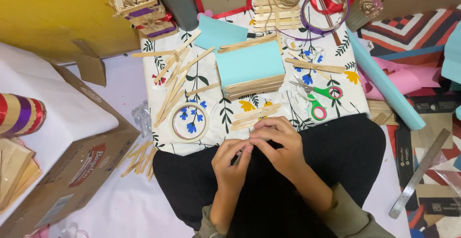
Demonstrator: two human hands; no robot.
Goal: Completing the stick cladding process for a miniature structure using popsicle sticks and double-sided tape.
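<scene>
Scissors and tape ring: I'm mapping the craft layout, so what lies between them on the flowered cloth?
In the head view, a few loose wooden craft sticks lie on the flowered cloth between the tape ring and the green-and-pink-handled scissors.

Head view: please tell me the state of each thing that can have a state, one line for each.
Scissors: lying flat, blades slightly open.
Tape roll: lying flat on the cloth.
Cardboard box: flaps open.
Blue sheet roll: rolled up.
Ruler: lying flat on the floor.
Left hand: fingertips pinched on a small piece.
Right hand: fingertips pinched on the same piece.
</scene>
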